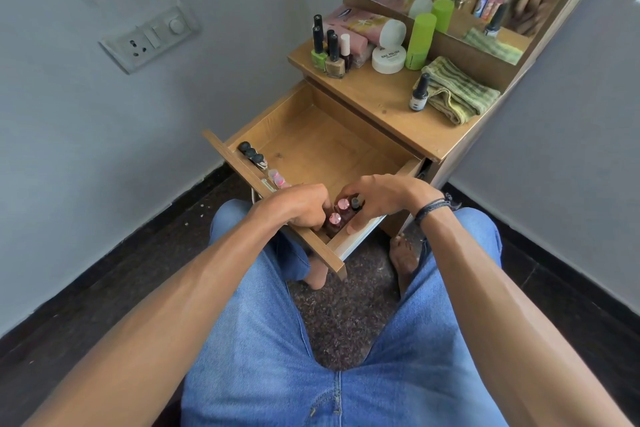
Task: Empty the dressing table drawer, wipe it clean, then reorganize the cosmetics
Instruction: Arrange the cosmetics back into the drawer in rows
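Jeans (pixel 277 374) up close; left hand (pixel 301 206) and right hand (pixel 377 198) down in the open drawer (pixel 311 142), fingers (pixel 318 213) of both curled round pink-capped nail polish bottles (pixel 339 213) standing in its front corner; striped cloth (pixel 457 90) chilling on the counter (pixel 388 104)

Seated person, viewed from above: bare forearms (pixel 214 274); light blue denim jeans (pixel 346 392) with stitched centre seam; dark cord bracelets (pixel 433 207) on right wrist; bare feet (pixel 403 262).
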